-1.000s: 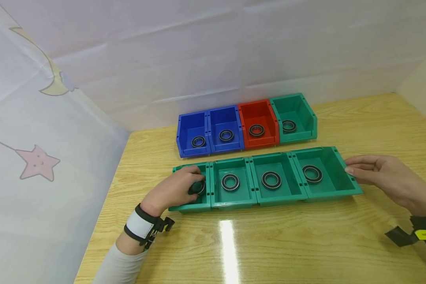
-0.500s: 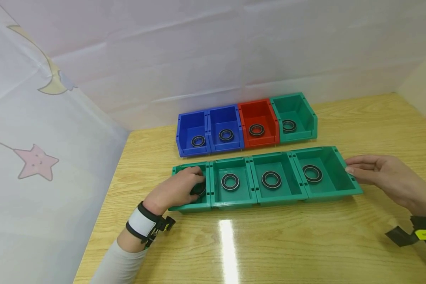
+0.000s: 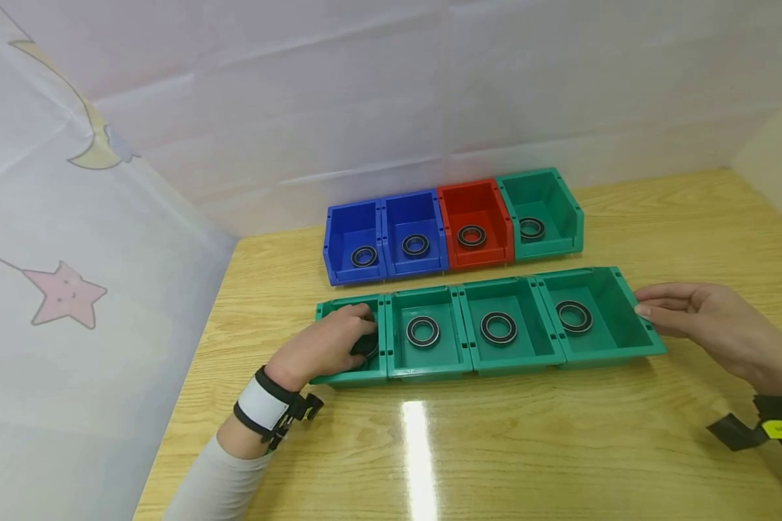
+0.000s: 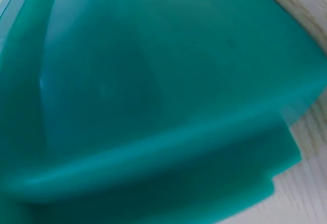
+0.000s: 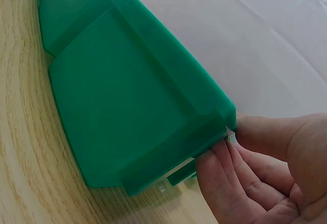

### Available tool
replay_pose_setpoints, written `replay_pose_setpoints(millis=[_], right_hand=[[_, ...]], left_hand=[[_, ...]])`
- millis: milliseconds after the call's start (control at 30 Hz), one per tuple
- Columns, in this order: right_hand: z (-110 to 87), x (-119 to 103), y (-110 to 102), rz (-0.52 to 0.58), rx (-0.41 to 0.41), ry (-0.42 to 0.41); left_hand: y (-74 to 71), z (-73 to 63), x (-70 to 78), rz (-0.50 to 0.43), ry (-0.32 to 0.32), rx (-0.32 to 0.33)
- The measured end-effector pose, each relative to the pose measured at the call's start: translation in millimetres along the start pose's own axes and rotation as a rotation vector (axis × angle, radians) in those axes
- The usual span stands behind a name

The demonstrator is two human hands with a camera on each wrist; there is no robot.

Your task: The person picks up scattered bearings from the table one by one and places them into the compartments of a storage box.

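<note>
My left hand (image 3: 329,344) reaches into the leftmost green bin (image 3: 352,377) of the front row, fingers curled around a black ball bearing (image 3: 368,344), mostly hidden by the hand. In the left wrist view only the bin's green plastic (image 4: 179,70) shows, blurred. At the row's other end, my right hand (image 3: 710,322) pinches the outer edge of the rightmost green bin (image 3: 615,318) between thumb and fingers, also seen in the right wrist view on that bin's wall (image 5: 117,101). Single bearings lie flat in the second bin, the third bin and the rightmost bin.
Behind stands a second row: two blue bins (image 3: 355,226), a red bin (image 3: 472,202) and a green bin (image 3: 547,192), each with one bearing. Both rows stand on a wooden table (image 3: 528,449). A pale fabric backdrop (image 3: 300,108) rises at the back and left.
The bearing under my left hand shows less of its ring, and the left fingers have shifted slightly. My right hand stays at the bin's edge.
</note>
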State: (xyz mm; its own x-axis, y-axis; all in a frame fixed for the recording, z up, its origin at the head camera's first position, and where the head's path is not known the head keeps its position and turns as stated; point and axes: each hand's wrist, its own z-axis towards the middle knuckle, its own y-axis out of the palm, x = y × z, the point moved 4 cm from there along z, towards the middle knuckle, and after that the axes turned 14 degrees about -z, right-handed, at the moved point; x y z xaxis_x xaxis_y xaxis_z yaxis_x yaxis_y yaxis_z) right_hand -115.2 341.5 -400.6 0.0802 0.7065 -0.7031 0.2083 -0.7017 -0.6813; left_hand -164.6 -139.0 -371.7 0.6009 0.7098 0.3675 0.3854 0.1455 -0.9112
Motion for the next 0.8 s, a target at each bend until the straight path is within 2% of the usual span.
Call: replay_pose_setpoints(millis=[400, 800], right_hand=[[2.3, 5.8, -0.3, -0.032, -0.008, 0.003], [1.7, 1.6, -0.4, 0.009, -0.003, -0.004]], left_hand=[[0.9, 1.5, 1.0, 0.005, -0.013, 0.000], [2.5, 3.0, 0.5, 0.013, -0.011, 0.001]])
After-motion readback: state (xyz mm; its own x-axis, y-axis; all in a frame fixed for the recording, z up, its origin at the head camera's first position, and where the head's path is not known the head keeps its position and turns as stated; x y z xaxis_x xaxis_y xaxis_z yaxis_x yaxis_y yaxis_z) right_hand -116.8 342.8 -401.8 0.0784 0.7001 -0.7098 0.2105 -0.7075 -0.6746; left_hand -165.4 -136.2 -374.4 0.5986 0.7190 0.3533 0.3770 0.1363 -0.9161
